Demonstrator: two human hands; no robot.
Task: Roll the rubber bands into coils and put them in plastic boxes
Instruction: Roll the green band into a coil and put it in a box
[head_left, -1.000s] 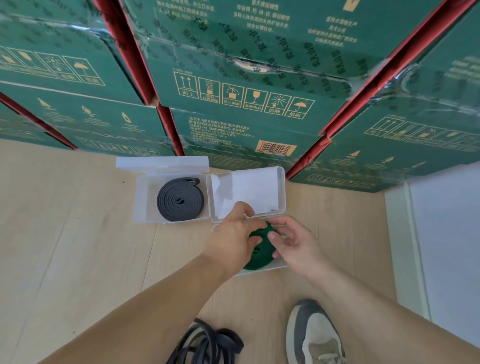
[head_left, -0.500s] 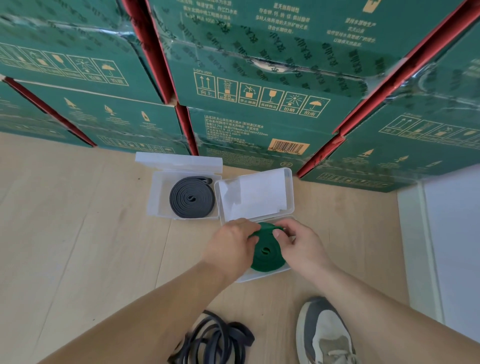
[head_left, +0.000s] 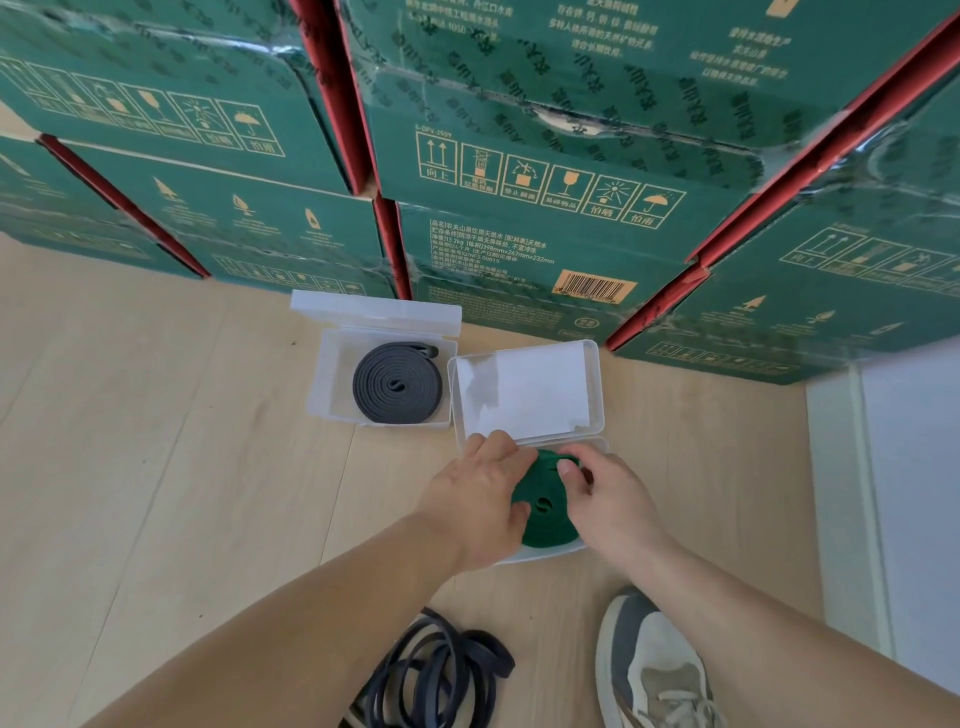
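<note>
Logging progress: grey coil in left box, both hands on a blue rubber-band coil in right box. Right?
Head view: left hand and right hand are on a green rubber-band coil, not blue, in the right box; grey rubber-band coil is in the left box.

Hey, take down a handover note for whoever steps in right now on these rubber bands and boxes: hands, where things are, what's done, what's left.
Hands: left hand and right hand both grip the green coil, seating it in the near box, whose lid is open.
Done: grey coil lies in the far box, lid open.
Left: release the green coil, then roll the loose dark bands beside the shoe and box them.
</note>
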